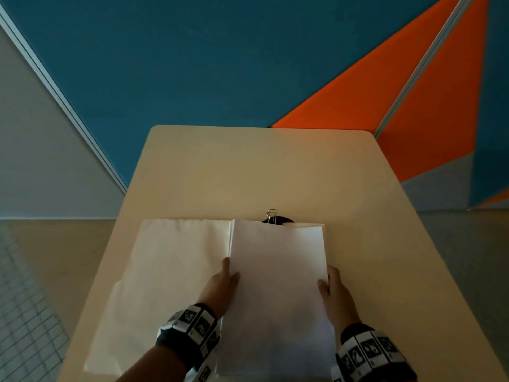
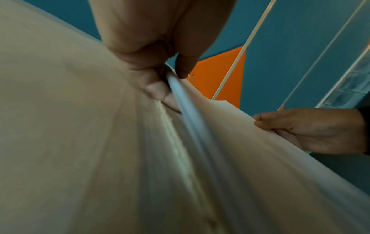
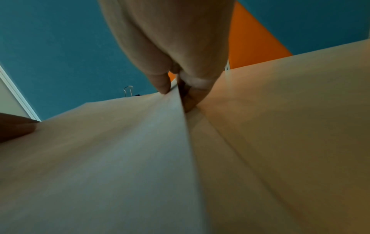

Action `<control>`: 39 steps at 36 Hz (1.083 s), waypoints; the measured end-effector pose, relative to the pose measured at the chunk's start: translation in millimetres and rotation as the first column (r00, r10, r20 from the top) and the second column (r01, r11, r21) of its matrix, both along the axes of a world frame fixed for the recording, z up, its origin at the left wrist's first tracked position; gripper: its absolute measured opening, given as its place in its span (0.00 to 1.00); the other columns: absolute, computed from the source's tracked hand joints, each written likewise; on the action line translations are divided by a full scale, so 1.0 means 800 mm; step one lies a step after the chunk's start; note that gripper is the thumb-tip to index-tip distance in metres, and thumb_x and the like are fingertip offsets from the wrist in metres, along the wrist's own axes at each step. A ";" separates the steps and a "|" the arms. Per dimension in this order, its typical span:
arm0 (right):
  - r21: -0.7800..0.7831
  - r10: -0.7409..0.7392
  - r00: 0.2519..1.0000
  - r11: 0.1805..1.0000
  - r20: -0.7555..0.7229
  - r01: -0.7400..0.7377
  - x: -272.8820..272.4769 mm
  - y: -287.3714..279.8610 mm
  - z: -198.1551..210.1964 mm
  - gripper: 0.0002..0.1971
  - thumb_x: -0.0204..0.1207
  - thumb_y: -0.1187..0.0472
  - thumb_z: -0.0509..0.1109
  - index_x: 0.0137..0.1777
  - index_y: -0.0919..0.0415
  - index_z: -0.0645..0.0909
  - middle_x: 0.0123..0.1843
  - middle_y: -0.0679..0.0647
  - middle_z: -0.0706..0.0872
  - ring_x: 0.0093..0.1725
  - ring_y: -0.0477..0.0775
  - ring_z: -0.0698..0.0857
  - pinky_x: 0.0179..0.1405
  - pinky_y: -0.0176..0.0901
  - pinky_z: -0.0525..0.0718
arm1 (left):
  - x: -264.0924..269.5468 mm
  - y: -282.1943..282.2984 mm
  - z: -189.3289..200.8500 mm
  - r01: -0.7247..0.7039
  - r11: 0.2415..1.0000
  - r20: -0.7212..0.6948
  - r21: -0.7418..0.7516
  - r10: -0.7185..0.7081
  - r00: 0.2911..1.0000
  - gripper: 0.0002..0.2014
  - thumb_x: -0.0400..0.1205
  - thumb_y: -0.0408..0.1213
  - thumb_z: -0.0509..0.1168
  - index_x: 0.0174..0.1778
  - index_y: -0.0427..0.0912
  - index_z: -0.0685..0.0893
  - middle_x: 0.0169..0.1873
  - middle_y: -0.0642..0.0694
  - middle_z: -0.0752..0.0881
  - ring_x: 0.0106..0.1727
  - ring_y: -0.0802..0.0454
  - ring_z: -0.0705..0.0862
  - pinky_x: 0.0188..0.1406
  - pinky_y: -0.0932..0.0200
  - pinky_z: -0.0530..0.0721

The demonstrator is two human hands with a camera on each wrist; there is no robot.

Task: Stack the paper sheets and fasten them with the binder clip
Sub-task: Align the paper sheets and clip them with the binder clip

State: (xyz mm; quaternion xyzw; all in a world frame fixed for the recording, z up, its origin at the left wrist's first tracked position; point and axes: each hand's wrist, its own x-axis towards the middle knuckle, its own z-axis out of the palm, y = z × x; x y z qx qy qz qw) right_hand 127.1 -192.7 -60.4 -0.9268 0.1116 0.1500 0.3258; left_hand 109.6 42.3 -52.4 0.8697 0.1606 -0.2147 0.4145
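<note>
A white paper sheet [image 1: 278, 285] is lifted off the table between both hands. My left hand [image 1: 224, 282] pinches its left edge, thumb on top and fingers under it, as the left wrist view shows at the sheet [image 2: 220, 126]. My right hand [image 1: 332, 289] pinches the right edge the same way, seen close at the sheet [image 3: 120, 142]. More white paper [image 1: 170, 271] lies flat on the table to the left, and another sheet's edge peeks out under the held one on the right. The black binder clip [image 1: 272, 217], wire handles up, sits just beyond the held sheet's far edge.
The beige table [image 1: 261, 172] stretches bare beyond the clip to its far edge. Blue and orange partition panels [image 1: 385, 92] stand behind the table. Tiled floor [image 1: 27, 312] shows at the left.
</note>
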 end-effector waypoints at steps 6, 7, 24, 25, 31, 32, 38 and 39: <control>0.080 -0.027 0.998 0.996 -0.056 0.032 0.002 -0.003 -0.001 0.22 0.81 0.62 0.58 0.74 0.65 0.61 0.75 0.69 0.72 0.72 0.66 0.73 0.69 0.53 0.71 | 0.000 -0.004 0.004 0.012 0.999 -0.011 0.049 -0.011 1.000 0.26 0.85 0.38 0.50 0.78 0.37 0.51 0.69 0.31 0.77 0.68 0.38 0.77 0.64 0.54 0.75; 0.095 -0.039 0.997 0.995 -0.065 0.045 0.002 -0.003 -0.001 0.22 0.81 0.62 0.59 0.73 0.65 0.62 0.74 0.69 0.72 0.72 0.66 0.73 0.70 0.53 0.71 | 0.000 -0.004 0.002 0.019 0.997 -0.008 0.070 -0.018 1.000 0.27 0.85 0.38 0.50 0.78 0.37 0.51 0.68 0.31 0.77 0.68 0.38 0.77 0.64 0.54 0.75; 0.086 -0.080 0.995 0.993 -0.052 0.084 0.002 -0.004 -0.006 0.20 0.80 0.63 0.59 0.71 0.66 0.66 0.68 0.69 0.78 0.64 0.67 0.79 0.57 0.48 0.75 | 0.126 0.019 0.090 0.240 0.932 0.267 0.270 -0.312 0.912 0.21 0.79 0.37 0.62 0.68 0.36 0.73 0.62 0.36 0.81 0.61 0.41 0.80 0.62 0.55 0.75; 0.077 -0.078 0.996 0.994 -0.053 0.082 0.002 -0.003 -0.006 0.20 0.80 0.63 0.59 0.71 0.66 0.65 0.69 0.69 0.78 0.65 0.66 0.78 0.57 0.47 0.74 | 0.137 0.015 0.087 0.263 0.929 0.240 0.260 -0.326 0.914 0.20 0.80 0.38 0.62 0.68 0.36 0.73 0.62 0.36 0.81 0.62 0.41 0.80 0.62 0.55 0.74; 0.060 -0.075 0.995 0.995 -0.071 0.079 0.002 -0.004 -0.007 0.21 0.80 0.63 0.58 0.72 0.68 0.65 0.68 0.69 0.78 0.65 0.66 0.78 0.49 0.38 0.67 | 0.183 -0.022 0.059 0.320 0.924 0.056 0.208 -0.338 0.939 0.21 0.81 0.46 0.58 0.66 0.37 0.74 0.64 0.37 0.82 0.66 0.41 0.78 0.67 0.51 0.73; 0.061 -0.075 0.995 0.995 -0.073 0.080 0.002 -0.005 -0.008 0.21 0.80 0.63 0.59 0.71 0.68 0.65 0.69 0.69 0.78 0.65 0.65 0.78 0.49 0.38 0.66 | 0.189 -0.029 0.057 0.329 0.921 0.026 0.209 -0.342 0.939 0.21 0.82 0.47 0.56 0.66 0.37 0.75 0.64 0.36 0.82 0.65 0.40 0.78 0.66 0.51 0.73; 0.060 -0.067 0.994 0.996 -0.087 0.073 0.001 -0.007 -0.008 0.21 0.80 0.63 0.58 0.72 0.67 0.65 0.67 0.69 0.80 0.60 0.63 0.80 0.45 0.38 0.67 | 0.209 -0.055 0.059 0.397 0.885 -0.096 0.244 -0.385 0.918 0.25 0.85 0.43 0.46 0.56 0.27 0.81 0.42 0.33 0.85 0.49 0.41 0.79 0.60 0.50 0.76; 0.061 -0.067 0.994 0.995 -0.089 0.073 0.001 -0.007 -0.008 0.21 0.80 0.63 0.58 0.72 0.67 0.65 0.67 0.68 0.79 0.61 0.63 0.80 0.46 0.38 0.67 | 0.211 -0.055 0.057 0.405 0.876 -0.104 0.262 -0.391 0.914 0.25 0.85 0.44 0.47 0.54 0.27 0.83 0.32 0.39 0.81 0.46 0.44 0.76 0.57 0.51 0.76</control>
